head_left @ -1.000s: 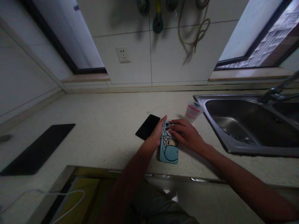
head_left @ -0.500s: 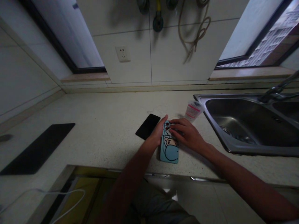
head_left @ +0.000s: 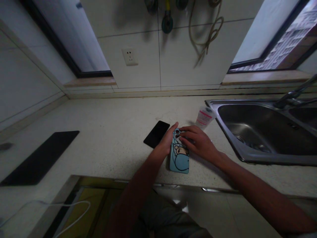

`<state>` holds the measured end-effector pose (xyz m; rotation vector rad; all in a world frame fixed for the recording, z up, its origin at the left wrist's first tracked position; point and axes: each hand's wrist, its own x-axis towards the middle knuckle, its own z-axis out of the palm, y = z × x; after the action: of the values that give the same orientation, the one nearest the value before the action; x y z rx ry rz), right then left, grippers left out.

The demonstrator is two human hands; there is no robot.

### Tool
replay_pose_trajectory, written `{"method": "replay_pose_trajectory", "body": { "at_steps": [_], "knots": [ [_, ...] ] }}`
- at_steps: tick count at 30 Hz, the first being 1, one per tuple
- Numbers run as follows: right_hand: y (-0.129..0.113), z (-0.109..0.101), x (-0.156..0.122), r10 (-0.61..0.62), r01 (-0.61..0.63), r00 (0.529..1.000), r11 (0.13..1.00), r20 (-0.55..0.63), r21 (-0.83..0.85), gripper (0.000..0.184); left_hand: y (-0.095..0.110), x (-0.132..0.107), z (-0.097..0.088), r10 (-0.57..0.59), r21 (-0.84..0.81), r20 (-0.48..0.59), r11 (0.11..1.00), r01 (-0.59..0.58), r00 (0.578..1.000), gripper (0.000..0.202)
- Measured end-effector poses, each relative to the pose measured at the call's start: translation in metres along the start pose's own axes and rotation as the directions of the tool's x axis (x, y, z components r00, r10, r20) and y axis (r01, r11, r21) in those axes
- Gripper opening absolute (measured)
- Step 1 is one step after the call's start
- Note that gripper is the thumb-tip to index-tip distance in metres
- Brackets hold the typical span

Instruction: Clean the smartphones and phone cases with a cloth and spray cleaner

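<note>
A light-blue phone case with a cartoon animal on it stands out on the counter, its back facing up. Whether a phone is inside it I cannot tell. My left hand is closed along the case's left edge, thumb side up near the top. From the right, my right hand bends its fingers over the upper end, touching the area around the camera openings. Just left of my left hand lies a black phone, dark side up. A clear plastic cup with pink print is beyond my right hand.
To the right is a steel sink with a faucet. A long black mat lies on the left of the pale counter. A white cable hangs near the front left edge. A socket is on the wall.
</note>
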<state>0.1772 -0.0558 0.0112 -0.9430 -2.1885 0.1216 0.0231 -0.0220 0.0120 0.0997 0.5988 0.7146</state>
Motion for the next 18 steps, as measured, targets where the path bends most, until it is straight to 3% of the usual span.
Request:
{"method": "replay_pose_trajectory", "body": {
  "at_steps": [18],
  "knots": [
    [-0.0017,-0.0015,0.0009,0.005,-0.006,1.000,1.000,0.008,0.024,0.020,-0.0005,0.0009,-0.0024,0.046,0.048,-0.033,0.998,-0.045,0.998,0.043]
  ]
}}
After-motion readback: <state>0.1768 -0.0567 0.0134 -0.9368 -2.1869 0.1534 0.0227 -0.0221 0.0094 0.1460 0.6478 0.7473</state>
